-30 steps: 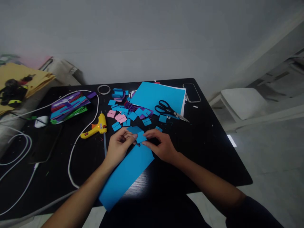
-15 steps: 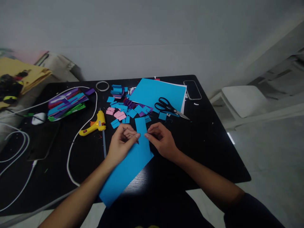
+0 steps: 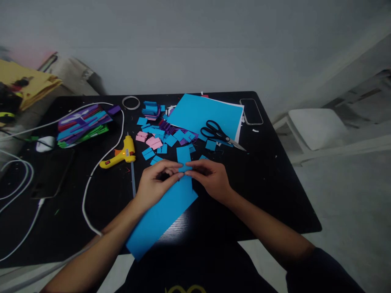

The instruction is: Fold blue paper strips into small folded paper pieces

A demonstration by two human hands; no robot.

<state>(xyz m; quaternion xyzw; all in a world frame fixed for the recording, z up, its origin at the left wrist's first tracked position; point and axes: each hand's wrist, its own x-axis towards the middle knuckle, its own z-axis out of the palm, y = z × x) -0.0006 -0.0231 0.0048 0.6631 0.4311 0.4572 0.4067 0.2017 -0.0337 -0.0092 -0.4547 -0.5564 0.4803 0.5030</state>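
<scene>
While pinching a blue paper strip [image 3: 183,155] across its middle, bringing thumb and forefinger of the left hand [image 3: 152,182] together on one side and doing the same with the right hand [image 3: 213,179] on the other, almost touching fingertip to fingertip. Pointing the strip's far end away from the body and overlapping its near part with a larger blue sheet [image 3: 161,217], slanting down from the grip toward the left forearm.

Just beyond the grip, seeing small blue pieces [image 3: 170,141] lying scattered and partly overlapping, with pink pieces [image 3: 154,142] lying among them to the left. Farther out and to the right, seeing a wide blue sheet [image 3: 210,112] lying over white paper, bearing scissors [image 3: 217,132] with blades pointing right and tips reaching past its edge. Beyond the scissors, finding a phone [image 3: 251,112] lying face up.

To the left of the grip, seeing a yellow glue gun [image 3: 127,150] lying on its side, with a glue stick [image 3: 133,179] lying just beside the left hand. Farther left, noticing a stack of coloured paper [image 3: 84,122], a white case [image 3: 45,144] and a dark phone [image 3: 53,173], all resting on the black table [image 3: 259,183].
</scene>
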